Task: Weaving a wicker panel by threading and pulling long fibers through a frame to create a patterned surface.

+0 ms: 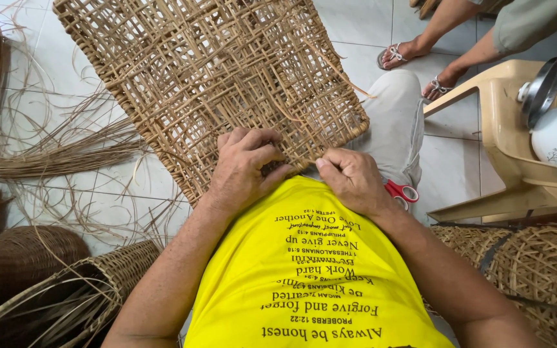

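Head view: both hands, left hand (pixel 246 169) and right hand (pixel 351 179), pinch the near edge of the light, springy woven rattan panel (pixel 207 77), best held there.

We see a flat, open-weave panel of tan rattan (pixel 207 77), dry, matt and rough. Loose straw-coloured cane strands (pixel 53 148) at nine o'clock look fibrous. Beneath lies a glossy, smooth white tiled floor (pixel 356 26). At three o'clock sits a beige moulded plastic chair (pixel 504 129), satin-smooth, bearing a shiny metal lid (pixel 544 87). Red-handled scissors (pixel 402 191) show glossy plastic. Our yellow shirt (pixel 311 270) is soft matt cloth.
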